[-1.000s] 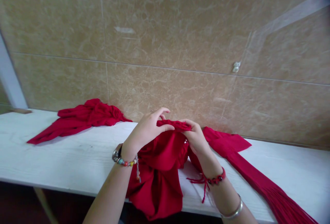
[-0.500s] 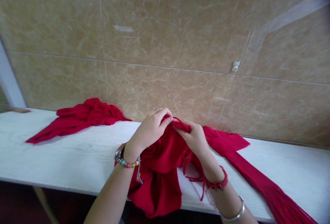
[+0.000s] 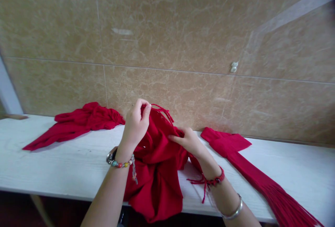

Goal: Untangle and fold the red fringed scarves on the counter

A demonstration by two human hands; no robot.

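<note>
A red fringed scarf (image 3: 162,171) hangs bunched between my hands, its lower folds drooping over the table's front edge. My left hand (image 3: 140,117) is closed in a pinch on the scarf's upper edge, raised above the table, with twisted fringe strands (image 3: 163,110) trailing to its right. My right hand (image 3: 190,141) grips the scarf's right side lower down, thumb pointing left across the cloth, the other fingers mostly hidden behind it. Beaded and metal bracelets circle my wrists.
Another red cloth (image 3: 83,120) lies crumpled at the left of the white table (image 3: 65,160). To the right, a folded red scarf (image 3: 243,160) stretches forward, fringe over the front edge. A tiled wall (image 3: 167,38) with a small white cat-shaped hook (image 3: 234,67) stands behind.
My hands have moved apart. The left has gone up and left with the scarf's edge, while the right has dropped slightly down its side. The view has shifted a little.
</note>
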